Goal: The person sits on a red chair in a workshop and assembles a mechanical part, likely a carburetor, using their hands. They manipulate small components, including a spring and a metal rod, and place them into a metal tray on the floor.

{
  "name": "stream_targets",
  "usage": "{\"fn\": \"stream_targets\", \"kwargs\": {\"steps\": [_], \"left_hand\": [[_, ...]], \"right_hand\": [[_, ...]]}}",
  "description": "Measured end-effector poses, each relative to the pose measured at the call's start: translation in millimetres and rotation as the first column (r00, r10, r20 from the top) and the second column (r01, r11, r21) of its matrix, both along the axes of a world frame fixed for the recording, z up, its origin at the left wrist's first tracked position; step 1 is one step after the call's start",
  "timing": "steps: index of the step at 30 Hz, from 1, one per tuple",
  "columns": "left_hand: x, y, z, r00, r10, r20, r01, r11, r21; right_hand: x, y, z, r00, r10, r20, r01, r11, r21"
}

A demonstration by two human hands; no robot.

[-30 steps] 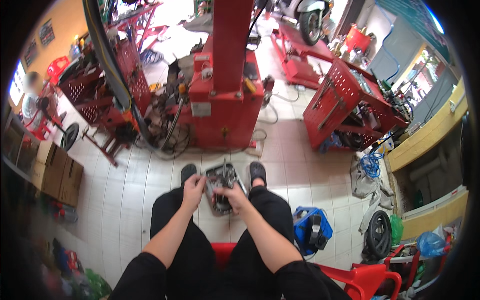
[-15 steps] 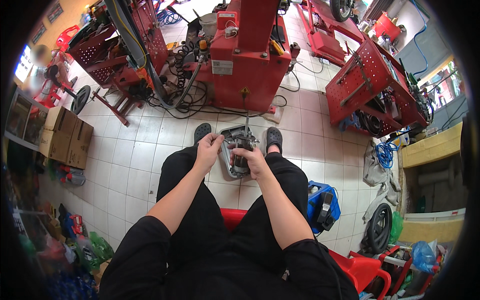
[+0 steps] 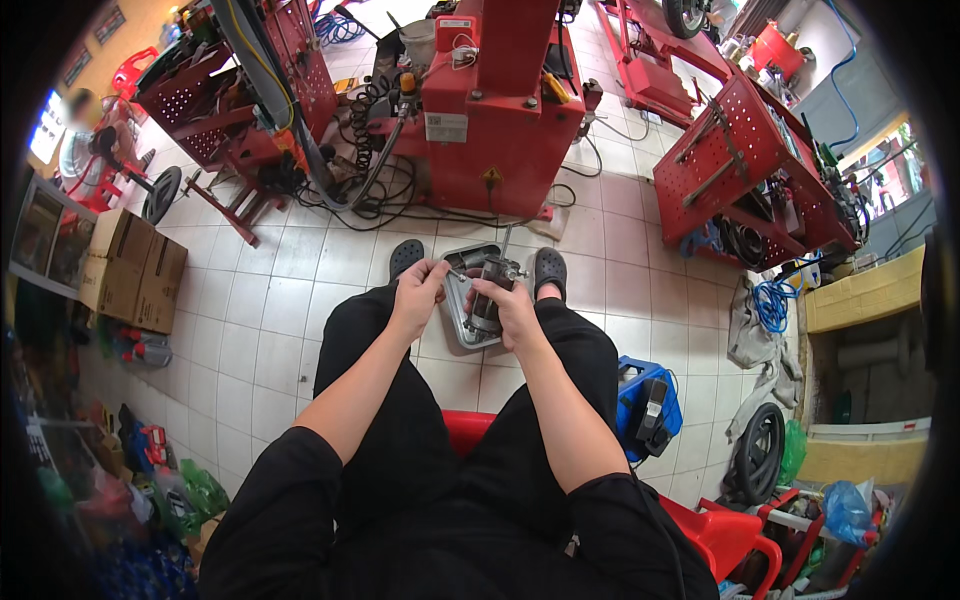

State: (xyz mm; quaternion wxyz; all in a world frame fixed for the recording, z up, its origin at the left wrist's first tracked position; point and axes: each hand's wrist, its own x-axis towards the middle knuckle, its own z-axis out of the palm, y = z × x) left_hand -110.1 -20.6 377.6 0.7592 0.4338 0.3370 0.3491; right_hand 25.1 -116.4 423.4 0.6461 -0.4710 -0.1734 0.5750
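Observation:
Between my knees my right hand [image 3: 508,308] is wrapped round a dark cylindrical metal part [image 3: 486,312] with silvery fittings and a thin rod rising from its far end. My left hand [image 3: 418,296] is just to the left, thumb and fingers pinched together. A small metal piece shows by the left fingertips; whether it is in the pinch or belongs to the part is too small to tell. Under both hands a grey metal tray [image 3: 452,322] with a raised rim lies on the floor between my feet. Its contents are mostly hidden by the part and my right hand.
Ahead stands a red machine [image 3: 495,130] with cables and a coiled hose at its base. A red perforated tool cart [image 3: 735,165] is at the right, cardboard boxes [image 3: 130,270] at the left. A blue case [image 3: 645,405] sits by my right leg. A person [image 3: 95,145] sits far left.
The part has tilted slightly, and its rod now leans to the right. My left hand has stayed pinched beside it. More of the tray's far edge shows.

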Motion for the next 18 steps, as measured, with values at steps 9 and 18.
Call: {"fn": "stream_targets", "kwargs": {"steps": [9, 18], "left_hand": [[2, -4, -2, 0.997, -0.071, 0.012, 0.072, 0.996, -0.049], [7, -12, 4, 0.994, -0.11, -0.013, 0.11, 0.993, -0.052]], "right_hand": [[-7, -1, -6, 0.995, 0.101, 0.008, -0.101, 0.995, 0.001], [-4, 1, -15, 0.999, 0.031, -0.019, -0.031, 1.0, 0.0]]}}
